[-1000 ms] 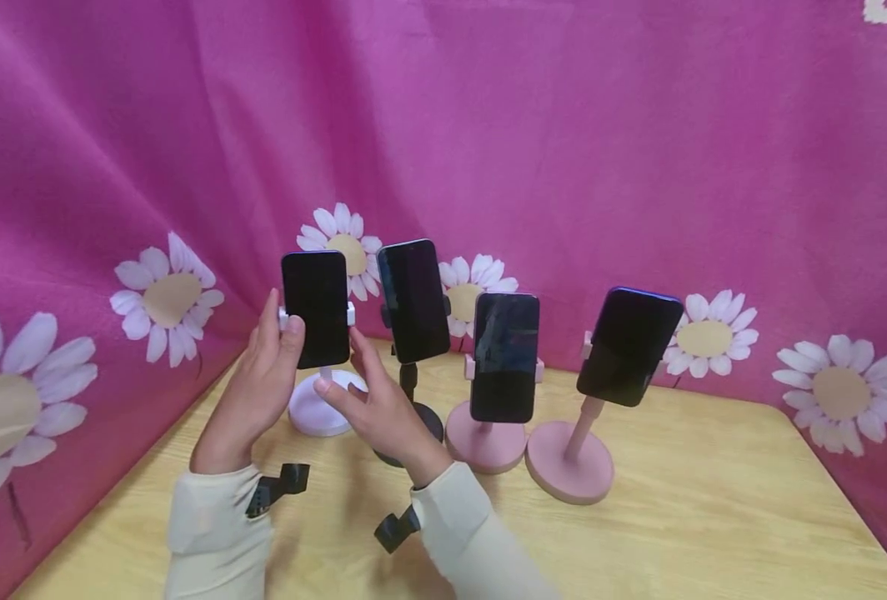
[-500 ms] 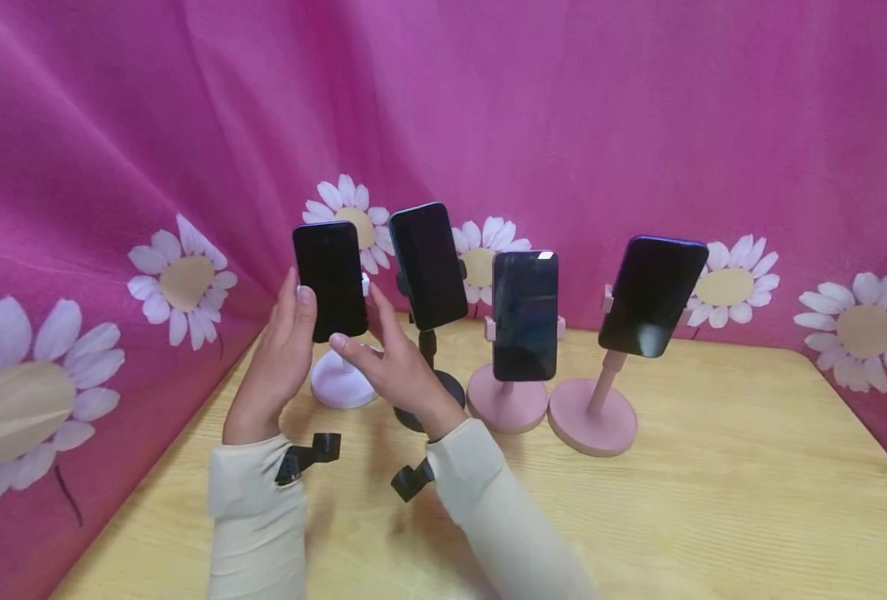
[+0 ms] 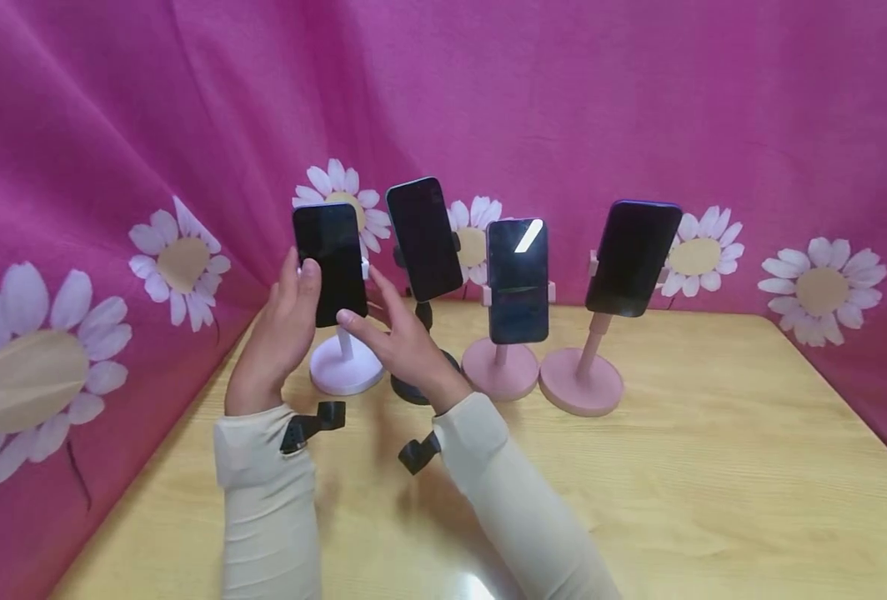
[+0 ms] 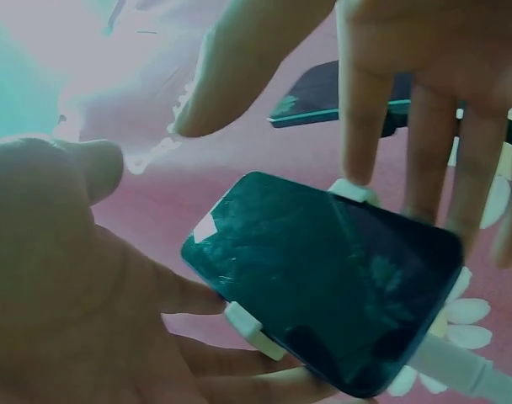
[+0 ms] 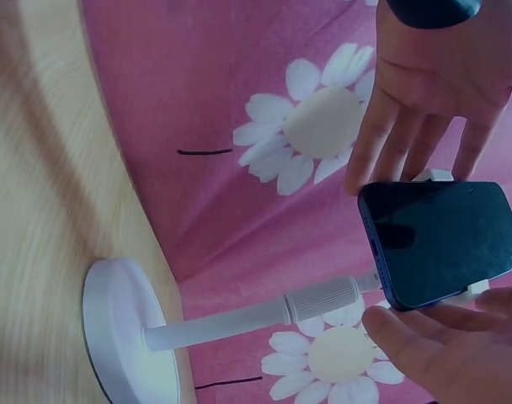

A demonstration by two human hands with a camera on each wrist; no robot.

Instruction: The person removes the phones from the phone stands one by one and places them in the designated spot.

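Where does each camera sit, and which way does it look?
Head: on the person's head, looking forward and down at four phones; left hand, right hand and sleeves show.
Left wrist: worn there, facing one phone; both hands show.
Right wrist: worn there, facing that phone and its white stand; both hands show.
The wrist views share that phone and both hands.

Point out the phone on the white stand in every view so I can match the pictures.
Head: the phone is left of centre, the leftmost of four.
Left wrist: centre to lower right, slanted.
Right wrist: against the right edge, slightly below mid-height, turned on its side.
Shared landmark: the white post, emerging by one end of the phone in all three views.
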